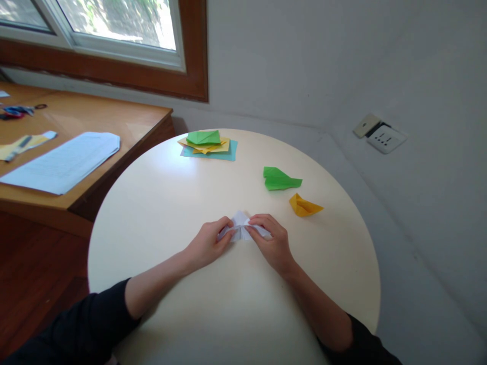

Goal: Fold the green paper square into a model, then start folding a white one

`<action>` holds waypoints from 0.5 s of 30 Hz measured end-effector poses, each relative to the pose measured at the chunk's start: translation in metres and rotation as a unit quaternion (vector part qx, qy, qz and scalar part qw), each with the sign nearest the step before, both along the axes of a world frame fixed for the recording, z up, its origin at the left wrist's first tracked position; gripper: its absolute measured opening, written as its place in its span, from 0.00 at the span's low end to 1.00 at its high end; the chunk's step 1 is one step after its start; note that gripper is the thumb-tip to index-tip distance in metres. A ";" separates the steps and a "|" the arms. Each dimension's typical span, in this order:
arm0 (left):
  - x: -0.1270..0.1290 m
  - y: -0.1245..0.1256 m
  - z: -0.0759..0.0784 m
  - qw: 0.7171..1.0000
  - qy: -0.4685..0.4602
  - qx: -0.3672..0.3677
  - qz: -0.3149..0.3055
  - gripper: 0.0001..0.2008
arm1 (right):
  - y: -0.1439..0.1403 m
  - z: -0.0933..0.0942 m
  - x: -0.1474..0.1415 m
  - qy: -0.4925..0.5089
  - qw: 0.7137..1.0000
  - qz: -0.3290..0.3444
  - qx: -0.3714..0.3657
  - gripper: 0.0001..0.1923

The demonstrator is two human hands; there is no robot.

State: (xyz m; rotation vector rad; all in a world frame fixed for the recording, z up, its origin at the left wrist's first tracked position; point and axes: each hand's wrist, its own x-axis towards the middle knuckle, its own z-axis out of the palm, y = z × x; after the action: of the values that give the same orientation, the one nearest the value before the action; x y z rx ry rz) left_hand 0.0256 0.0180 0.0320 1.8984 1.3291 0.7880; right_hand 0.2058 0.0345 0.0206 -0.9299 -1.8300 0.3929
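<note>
A small folded white paper (pixel 240 226) lies on the round cream surface (pixel 171 203), a little below the middle of the frame, with both hands meeting over it. The left hand (pixel 207 244) comes in from the lower left, its fingers (pixel 224 224) curled together and pinched on the left side of the white paper. The right hand (pixel 273 241) comes in from the lower right, its fingers (pixel 259 221) bent and pressed down on the right side of the same paper, covering part of it. The paper's upper point shows between the two hands, and a flap sticks out to the right under the right hand. Both forearms are bare, with dark sleeves (pixel 76 324) at the bottom edge of the frame.

Right of centre, above the right hand and apart from it, lies a folded green paper figure (pixel 279 179). Just below and to the right of it sits a folded orange-yellow paper figure (pixel 303 205); the two are near each other but not touching. At the upper middle of the frame, near the far rim of the surface, a stack of coloured paper (pixel 209 144) rests: a teal sheet at the bottom, yellow sheets on it and a green folded piece on top.

At the left of the frame stands a wooden desk (pixel 114 116) under a window (pixel 114 25), carrying a printed white sheet (pixel 64 162), a paper strip (pixel 26 144) and, at the far left edge, scissors (pixel 19 110). On the wall at the upper right sits a white socket plate (pixel 385 138).
</note>
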 end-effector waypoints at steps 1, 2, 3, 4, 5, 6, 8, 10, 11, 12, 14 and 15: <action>0.000 0.000 0.000 1.000 -0.001 -0.001 0.005 0.06 | 0.000 0.000 0.000 -0.002 1.000 -0.002 0.000 0.04; 0.000 0.000 -0.001 1.000 -0.003 -0.001 0.011 0.06 | -0.001 0.001 0.000 -0.004 1.000 -0.005 -0.001 0.04; -0.001 0.001 -0.002 1.000 -0.007 -0.001 0.017 0.06 | -0.001 0.001 0.000 -0.006 1.000 -0.007 -0.001 0.04; -0.001 0.001 -0.003 1.000 -0.010 0.000 0.024 0.05 | -0.001 0.002 0.000 -0.008 1.000 -0.009 0.000 0.05; -0.001 0.002 -0.004 0.999 -0.015 0.002 0.031 0.05 | -0.001 0.002 0.000 -0.010 1.000 -0.010 0.001 0.05; -0.001 0.002 -0.005 0.999 -0.021 0.003 0.036 0.04 | -0.001 0.002 0.000 -0.011 1.000 -0.011 0.003 0.05; -0.002 0.003 -0.007 0.998 -0.039 0.005 0.045 0.03 | -0.001 0.002 0.000 -0.011 1.000 -0.011 0.008 0.06; -0.002 0.003 -0.008 0.996 -0.068 0.001 0.051 0.05 | -0.001 0.002 0.000 -0.013 1.000 -0.011 0.017 0.07; -0.001 0.003 -0.008 0.995 -0.085 -0.003 0.054 0.07 | -0.001 0.001 0.001 -0.015 1.000 -0.012 0.023 0.07; -0.001 0.004 -0.008 0.993 -0.102 -0.009 0.058 0.08 | -0.001 0.000 0.001 -0.018 0.999 -0.013 0.029 0.08; -0.001 0.003 -0.007 0.989 -0.132 -0.024 0.065 0.11 | -0.001 0.000 0.001 -0.025 0.999 -0.013 0.040 0.10; 0.000 0.003 -0.006 0.987 -0.146 -0.030 0.068 0.12 | -0.001 -0.001 0.002 -0.029 0.999 -0.011 0.045 0.12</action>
State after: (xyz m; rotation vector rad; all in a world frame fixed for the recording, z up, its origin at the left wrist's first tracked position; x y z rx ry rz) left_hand 0.0252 0.0214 0.0256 1.5871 1.2904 1.0397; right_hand 0.2075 0.0333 0.0199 -0.9065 -1.8722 0.2705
